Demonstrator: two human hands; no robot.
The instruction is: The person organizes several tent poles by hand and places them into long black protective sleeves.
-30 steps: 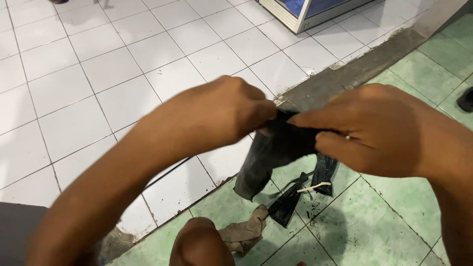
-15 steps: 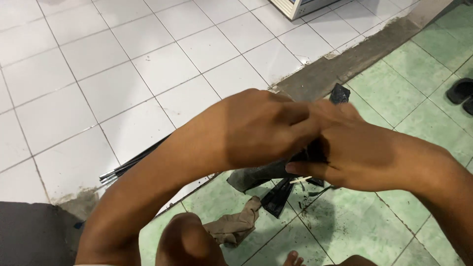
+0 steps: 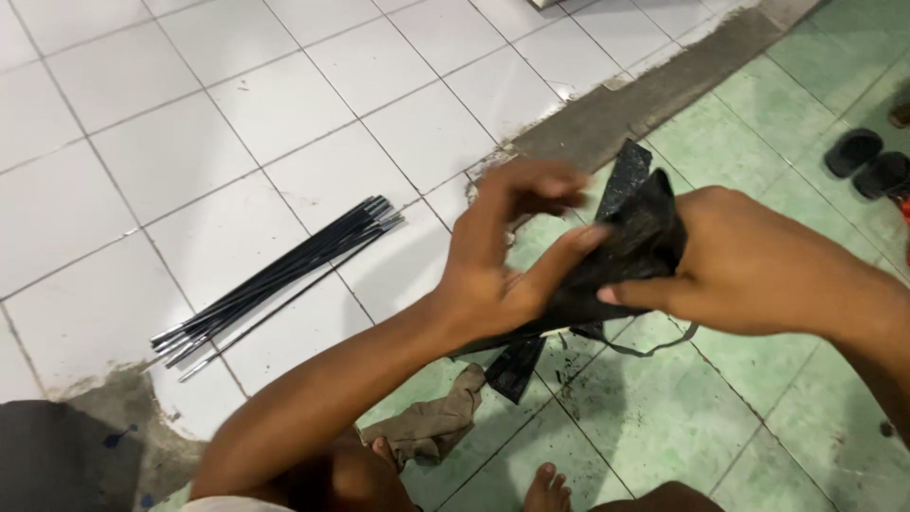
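I hold a crumpled piece of black fabric (image 3: 637, 229) in mid-air over the green tiled floor. My right hand (image 3: 749, 270) grips it from the right, fingers wrapped around the bunched cloth. My left hand (image 3: 507, 261) is on its left side, thumb pressed against the fabric and the other fingers lifted and spread. A strap or cord hangs from the bottom of the fabric. A lower corner of the cloth dangles toward the floor.
A bundle of thin black rods (image 3: 275, 280) lies on the white tiles to the left. A tan rag (image 3: 431, 427) lies by my knee and foot. Dark sandals (image 3: 867, 163) sit at the far right. A grey concrete strip (image 3: 645, 95) separates white and green tiles.
My hands were pressed together over the fabric; now the left hand's fingers have lifted and spread. The view shifted, so more of the rod bundle shows at left.
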